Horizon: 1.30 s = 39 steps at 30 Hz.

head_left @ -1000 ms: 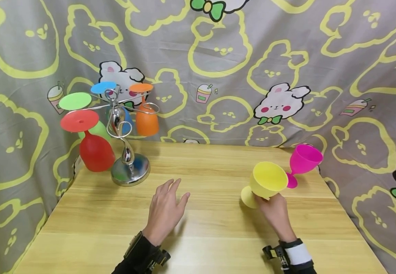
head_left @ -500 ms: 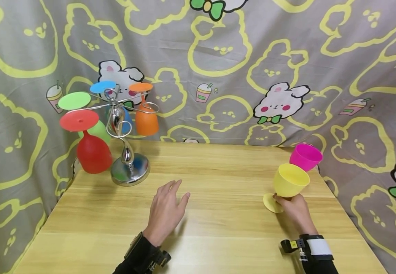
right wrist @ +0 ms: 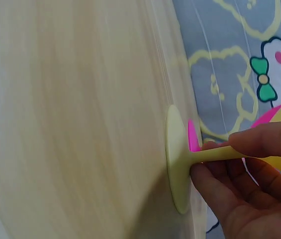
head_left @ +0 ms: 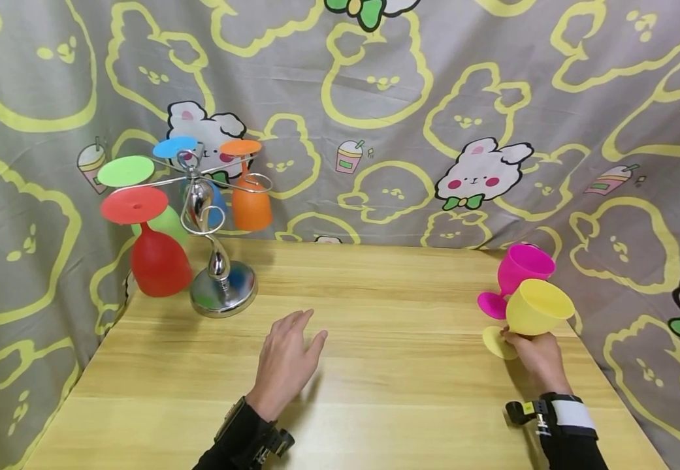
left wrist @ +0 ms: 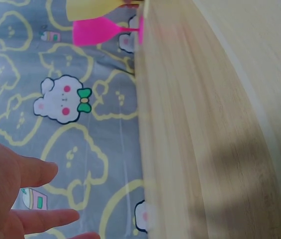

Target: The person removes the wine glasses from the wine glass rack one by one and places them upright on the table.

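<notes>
My right hand (head_left: pixel 541 358) pinches the stem of a yellow plastic goblet (head_left: pixel 534 314) at the table's right side. The cup faces up, and thumb and fingers close on the thin stem (right wrist: pixel 212 154) in the right wrist view. Its round foot (right wrist: pixel 176 162) is at or just over the tabletop; I cannot tell if it touches. Right behind stands an upright magenta goblet (head_left: pixel 513 273), partly covered by the yellow one. My left hand (head_left: pixel 288 365) hovers over the middle of the table, fingers relaxed and holding nothing.
A chrome stemware rack (head_left: pixel 222 290) stands at the back left. From it hang upside down a red goblet (head_left: pixel 160 264), a green goblet (head_left: pixel 127 171), a blue goblet (head_left: pixel 176 147) and an orange goblet (head_left: pixel 251 207). A patterned curtain (head_left: pixel 387 196) borders the wooden table (head_left: pixel 375 307).
My right hand has carried the yellow goblet rightward, from left of the magenta goblet to in front of it. The left hand has stayed in place.
</notes>
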Tool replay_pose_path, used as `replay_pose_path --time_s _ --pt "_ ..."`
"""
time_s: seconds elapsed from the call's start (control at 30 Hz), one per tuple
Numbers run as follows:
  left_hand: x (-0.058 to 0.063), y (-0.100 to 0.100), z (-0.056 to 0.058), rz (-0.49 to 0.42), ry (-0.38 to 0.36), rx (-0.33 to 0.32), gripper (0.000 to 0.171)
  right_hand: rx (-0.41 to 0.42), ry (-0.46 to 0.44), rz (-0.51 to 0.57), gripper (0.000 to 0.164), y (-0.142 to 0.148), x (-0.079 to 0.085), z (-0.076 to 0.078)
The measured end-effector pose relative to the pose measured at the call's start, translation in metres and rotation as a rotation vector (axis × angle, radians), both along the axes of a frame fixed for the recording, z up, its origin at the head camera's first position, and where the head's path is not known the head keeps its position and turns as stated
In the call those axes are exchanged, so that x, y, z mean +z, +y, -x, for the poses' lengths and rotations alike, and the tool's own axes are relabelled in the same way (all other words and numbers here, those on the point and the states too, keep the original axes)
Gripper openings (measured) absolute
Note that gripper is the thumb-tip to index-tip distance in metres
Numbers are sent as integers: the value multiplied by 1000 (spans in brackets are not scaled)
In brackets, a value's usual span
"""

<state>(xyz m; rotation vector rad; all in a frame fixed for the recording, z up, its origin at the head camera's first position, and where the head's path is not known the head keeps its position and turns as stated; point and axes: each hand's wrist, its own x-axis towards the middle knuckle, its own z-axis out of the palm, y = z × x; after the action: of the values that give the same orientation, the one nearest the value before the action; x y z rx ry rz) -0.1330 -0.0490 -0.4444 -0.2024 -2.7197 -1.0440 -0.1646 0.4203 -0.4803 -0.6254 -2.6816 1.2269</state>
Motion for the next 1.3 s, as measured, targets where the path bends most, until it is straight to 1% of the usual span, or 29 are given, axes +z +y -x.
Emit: replay_pose_path --time_s 0.17,0.37,0.57,0.73,0.87,0.93,1.0,1.03,1.1,1.13,1.17,1.2,1.3 --pt "0 0 0 -20 -27 -1 51 -47 12 38 34 9 0 4" --pt "-1 -2 0 -18 -36 5 51 -105 7 96 29 17 2 7" --pt "-1 -3 0 -29 -48 4 51 -138 6 105 33 21 -1 9" --pt "-1 -3 0 -35 -60 2 51 -102 28 113 38 24 -5 4" --pt "-2 -3 0 -38 -76 -6 52 -39 37 141 45 31 -7 -5" --pt "-2 -3 0 -38 -83 -12 53 -8 37 141 54 37 -6 -11" --pt "-3 -4 0 -37 -84 -18 53 12 21 150 67 40 -2 -17" --pt "-3 -4 0 -35 -84 -19 53 21 10 138 75 41 2 -20" --pt "-3 -5 1 -34 -86 -19 54 19 -5 129 91 39 11 -25" --pt "-3 -5 1 -34 -88 -19 54 10 -12 120 97 37 17 -28" --pt "-3 -6 1 -36 -90 -19 54 -1 -7 131 100 35 23 -31" --pt "-2 -6 1 -40 -96 -20 54 -25 3 115 102 32 29 -34" --pt "-1 -5 1 -47 -108 -31 55 -123 89 68 97 19 46 -43"
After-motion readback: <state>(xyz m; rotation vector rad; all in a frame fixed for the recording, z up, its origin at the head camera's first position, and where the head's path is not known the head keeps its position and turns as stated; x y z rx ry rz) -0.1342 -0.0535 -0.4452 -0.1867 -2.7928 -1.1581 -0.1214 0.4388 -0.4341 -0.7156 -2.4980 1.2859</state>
